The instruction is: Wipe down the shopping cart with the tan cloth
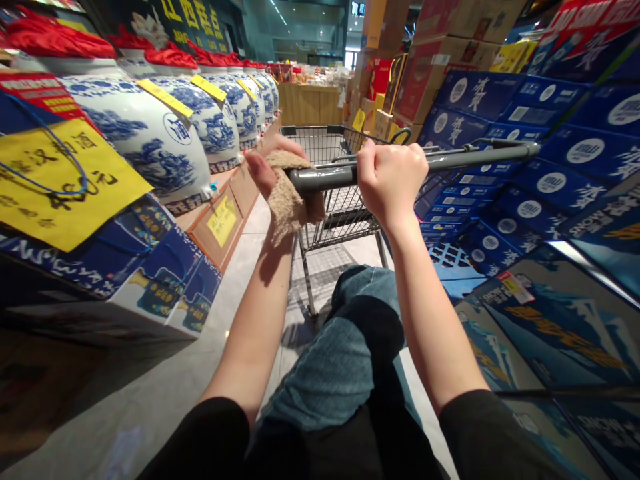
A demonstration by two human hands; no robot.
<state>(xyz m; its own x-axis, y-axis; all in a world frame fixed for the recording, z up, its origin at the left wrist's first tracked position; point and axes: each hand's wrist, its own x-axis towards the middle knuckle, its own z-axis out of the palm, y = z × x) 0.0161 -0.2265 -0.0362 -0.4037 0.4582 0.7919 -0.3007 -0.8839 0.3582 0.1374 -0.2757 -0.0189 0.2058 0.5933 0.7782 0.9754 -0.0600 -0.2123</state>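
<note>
A shopping cart (pixel 345 237) stands right in front of me, its grey handlebar (pixel 480 155) running across at a slant. My right hand (pixel 393 175) is closed in a fist around the middle of the bar. At the bar's left end, my left hand (pixel 261 175) is wrapped about a tan, fluffy cloth (pixel 286 208). The cloth lies against the handle's end and hangs down below it, hiding part of the fingers. Through the wire sides I see no goods in the visible part of the basket.
Large blue-and-white porcelain jars (pixel 145 133) with red cloth tops line the left, behind gift boxes (pixel 165 283) and a yellow price sign (pixel 70 180). Stacked blue cartons (pixel 540 170) and beer cases (pixel 560 313) crowd the right. A wooden counter (pixel 310 103) stands ahead down the aisle.
</note>
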